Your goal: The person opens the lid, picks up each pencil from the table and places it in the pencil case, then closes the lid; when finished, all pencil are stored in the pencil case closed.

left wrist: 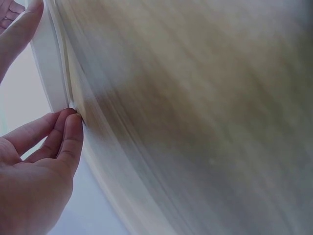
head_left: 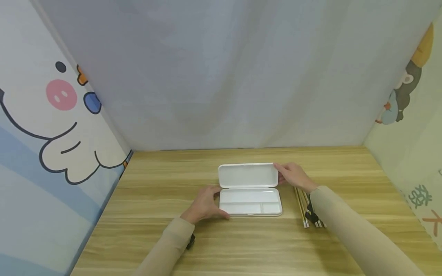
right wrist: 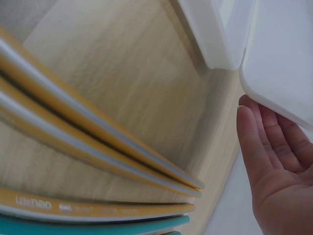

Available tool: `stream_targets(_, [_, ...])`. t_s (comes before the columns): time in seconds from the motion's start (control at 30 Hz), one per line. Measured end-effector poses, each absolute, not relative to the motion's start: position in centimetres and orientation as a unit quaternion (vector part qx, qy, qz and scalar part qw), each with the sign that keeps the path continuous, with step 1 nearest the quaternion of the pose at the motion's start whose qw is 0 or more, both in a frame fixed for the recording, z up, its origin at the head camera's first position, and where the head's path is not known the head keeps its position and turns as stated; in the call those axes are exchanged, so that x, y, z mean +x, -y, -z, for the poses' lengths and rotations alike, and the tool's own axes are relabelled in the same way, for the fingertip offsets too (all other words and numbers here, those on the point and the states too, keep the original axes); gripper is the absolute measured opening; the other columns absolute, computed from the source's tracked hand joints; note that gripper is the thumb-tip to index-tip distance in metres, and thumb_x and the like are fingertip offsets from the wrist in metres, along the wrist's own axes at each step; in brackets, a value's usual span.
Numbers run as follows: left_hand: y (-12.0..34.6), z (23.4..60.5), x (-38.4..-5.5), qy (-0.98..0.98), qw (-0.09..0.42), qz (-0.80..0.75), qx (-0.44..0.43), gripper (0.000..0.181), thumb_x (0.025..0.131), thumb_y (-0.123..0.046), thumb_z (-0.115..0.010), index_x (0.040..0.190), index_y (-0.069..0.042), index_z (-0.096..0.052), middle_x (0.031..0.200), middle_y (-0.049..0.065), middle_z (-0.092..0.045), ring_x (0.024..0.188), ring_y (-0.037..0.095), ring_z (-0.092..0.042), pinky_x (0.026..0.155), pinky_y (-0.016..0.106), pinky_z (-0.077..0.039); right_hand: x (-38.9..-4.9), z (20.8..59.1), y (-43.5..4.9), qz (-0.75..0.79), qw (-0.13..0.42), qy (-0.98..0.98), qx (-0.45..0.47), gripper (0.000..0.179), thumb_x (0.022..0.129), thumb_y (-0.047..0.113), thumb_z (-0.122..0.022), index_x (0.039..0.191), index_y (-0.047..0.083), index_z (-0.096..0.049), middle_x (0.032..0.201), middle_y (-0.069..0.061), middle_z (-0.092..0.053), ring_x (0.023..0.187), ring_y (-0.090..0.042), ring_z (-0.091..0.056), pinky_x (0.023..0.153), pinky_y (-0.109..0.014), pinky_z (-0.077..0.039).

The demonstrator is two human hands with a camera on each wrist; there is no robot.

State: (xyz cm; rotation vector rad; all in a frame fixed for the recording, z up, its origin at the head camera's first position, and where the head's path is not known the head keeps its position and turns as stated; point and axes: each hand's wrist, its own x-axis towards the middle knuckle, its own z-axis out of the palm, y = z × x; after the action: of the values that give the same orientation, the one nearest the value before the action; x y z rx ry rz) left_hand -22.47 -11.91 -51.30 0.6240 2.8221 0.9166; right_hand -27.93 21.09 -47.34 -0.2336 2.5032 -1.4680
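A white pencil case [head_left: 250,195] lies unfolded on the wooden table, its lid [head_left: 246,176] tilted up at the back. Its base has a long compartment behind two smaller front ones, with nothing in them. At the base's left end, my left hand [head_left: 203,205] grips it, thumb at the front corner and fingers at the back corner. My right hand [head_left: 293,174] holds the lid by its upper right corner. From the right wrist view, fingers [right wrist: 247,129] lie against the lid's outer side. Several striped pencils [right wrist: 98,122] lie beneath my right wrist.
The wooden table [head_left: 165,168] meets a pale grey curtain [head_left: 221,76] along its back edge. Cartoon-printed panels flank it: a white figure [head_left: 31,88] on the left and a pale green panel [head_left: 414,153] on the right.
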Motion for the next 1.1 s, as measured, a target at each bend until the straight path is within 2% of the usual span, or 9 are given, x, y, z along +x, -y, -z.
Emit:
stream_targets(0.47, [12.09, 51.25, -22.47, -0.934, 0.050, -0.285, 0.208, 0.088, 0.048, -0.053, -0.090, 0.119, -0.008, -0.065, 0.100, 0.001, -0.059, 0.088, 0.016, -0.050, 0.077, 0.034, -0.045, -28.28, 47.38, -20.71, 0.501, 0.122, -0.855, -0.060, 0.057, 0.102, 0.035, -0.043, 0.112, -0.019, -0.057, 0.081, -0.021, -0.066, 0.074, -0.033, -0.066, 0.068, -0.040, -0.055])
stream_targets(0.87, [12.36, 51.38, -22.63, -0.935, 0.036, -0.276, 0.219, 0.088, 0.048, -0.053, -0.090, 0.119, -0.008, -0.065, 0.103, 0.001, -0.061, 0.089, 0.015, -0.050, 0.079, 0.034, -0.045, -28.49, 47.18, -20.35, 0.491, 0.120, -0.861, -0.056, 0.056, 0.102, 0.035, -0.044, 0.114, -0.018, -0.058, 0.081, -0.018, -0.066, 0.075, -0.031, -0.066, 0.068, -0.038, -0.055])
stream_targets(0.97, [12.29, 51.28, -22.67, -0.935, 0.036, -0.274, 0.222, 0.088, 0.047, -0.054, -0.090, 0.118, -0.009, -0.065, 0.099, -0.001, -0.060, 0.086, 0.014, -0.049, 0.076, 0.032, -0.044, -28.57, 47.26, -20.35, 0.485, 0.118, -0.865, -0.054, 0.054, 0.102, 0.035, -0.044, 0.111, -0.016, -0.061, 0.079, -0.016, -0.066, 0.074, -0.030, -0.066, 0.068, -0.038, -0.055])
stream_targets(1.1, [12.03, 51.10, -22.62, -0.929, 0.038, -0.285, 0.234, 0.081, 0.048, -0.050, -0.091, 0.113, -0.010, -0.067, 0.085, -0.002, -0.056, 0.077, 0.014, -0.044, 0.067, 0.030, -0.040, -28.54, 47.40, -20.50, 0.480, 0.111, -0.869, -0.049, 0.053, 0.102, 0.036, -0.044, 0.105, -0.014, -0.063, 0.079, -0.016, -0.066, 0.076, -0.032, -0.065, 0.068, -0.038, -0.055])
